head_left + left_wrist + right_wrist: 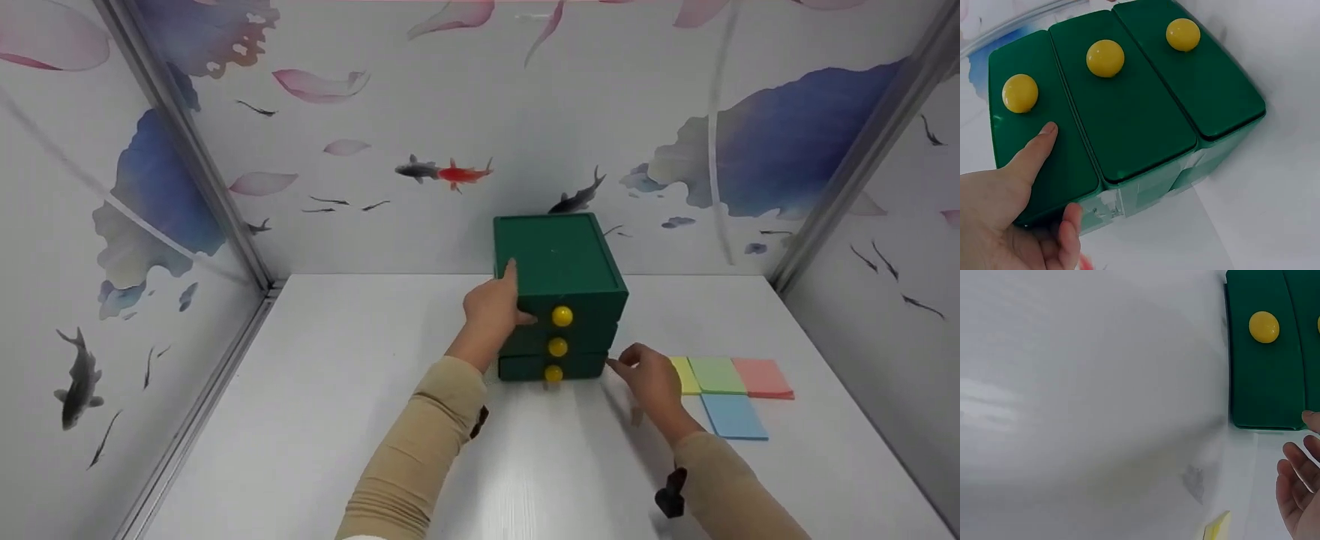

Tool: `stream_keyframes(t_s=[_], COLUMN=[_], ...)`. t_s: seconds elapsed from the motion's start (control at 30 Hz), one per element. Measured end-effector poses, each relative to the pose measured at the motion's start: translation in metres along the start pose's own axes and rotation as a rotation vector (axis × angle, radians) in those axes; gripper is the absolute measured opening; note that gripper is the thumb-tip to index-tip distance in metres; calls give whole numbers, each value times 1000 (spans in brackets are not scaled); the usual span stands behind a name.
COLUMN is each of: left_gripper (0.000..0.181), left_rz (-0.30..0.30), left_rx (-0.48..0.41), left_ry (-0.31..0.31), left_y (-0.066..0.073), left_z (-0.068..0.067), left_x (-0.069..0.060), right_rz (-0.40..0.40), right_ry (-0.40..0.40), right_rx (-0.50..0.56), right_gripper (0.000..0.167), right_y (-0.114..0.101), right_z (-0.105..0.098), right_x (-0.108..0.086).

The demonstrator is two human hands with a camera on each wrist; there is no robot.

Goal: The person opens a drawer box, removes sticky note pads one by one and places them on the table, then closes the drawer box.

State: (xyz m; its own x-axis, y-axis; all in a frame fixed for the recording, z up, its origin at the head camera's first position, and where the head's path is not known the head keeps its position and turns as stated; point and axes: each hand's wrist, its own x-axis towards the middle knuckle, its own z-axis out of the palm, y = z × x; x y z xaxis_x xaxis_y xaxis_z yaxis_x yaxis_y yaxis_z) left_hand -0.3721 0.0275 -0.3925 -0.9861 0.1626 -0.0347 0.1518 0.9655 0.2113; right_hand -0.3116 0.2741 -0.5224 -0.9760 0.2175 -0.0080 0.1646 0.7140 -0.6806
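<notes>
A dark green cabinet (561, 255) of three stacked drawers, each with a round yellow knob (1105, 58), stands on the white table. My left hand (491, 307) holds its left front edge near the top. In the left wrist view, the thumb (1036, 152) lies on the top drawer's front, and the other fingers bend by the side wall. At the lower right front corner is my right hand (651, 379). Its thumb tip (1311, 418) touches the edge by the bottom drawer (1266, 382), while the remaining fingers are loosely bent beside the cabinet.
Pads of coloured paper lie right of the right hand: yellow (685, 375), green (718, 374), pink (763, 377), and blue (735, 416) in front. White printed panels (360, 225) wall the table (337, 390) at the back and both sides.
</notes>
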Motion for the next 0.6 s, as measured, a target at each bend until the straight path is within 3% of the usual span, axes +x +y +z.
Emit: stream_keyframes(t_s=[0.13,0.3,0.43,0.6], left_gripper=[111,108,98,87], left_rz=[29,52,67,83], left_rx=[-46,-80,-51,-2], left_ry=[26,68,97,126], left_y=[-14,-32,-51,-77], left_z=[1,1,3,11], left_x=[-9,-20,-30,-47], right_rz=[-91,-126,-142,-216], right_ry=[27,12,0,23], right_rx=[-57,-116,-154,-233], right_gripper=[26,38,51,60], right_y=[7,11,15,26], right_z=[-11,-34,-52,-70], right_x=[-7,-16,-25,-35])
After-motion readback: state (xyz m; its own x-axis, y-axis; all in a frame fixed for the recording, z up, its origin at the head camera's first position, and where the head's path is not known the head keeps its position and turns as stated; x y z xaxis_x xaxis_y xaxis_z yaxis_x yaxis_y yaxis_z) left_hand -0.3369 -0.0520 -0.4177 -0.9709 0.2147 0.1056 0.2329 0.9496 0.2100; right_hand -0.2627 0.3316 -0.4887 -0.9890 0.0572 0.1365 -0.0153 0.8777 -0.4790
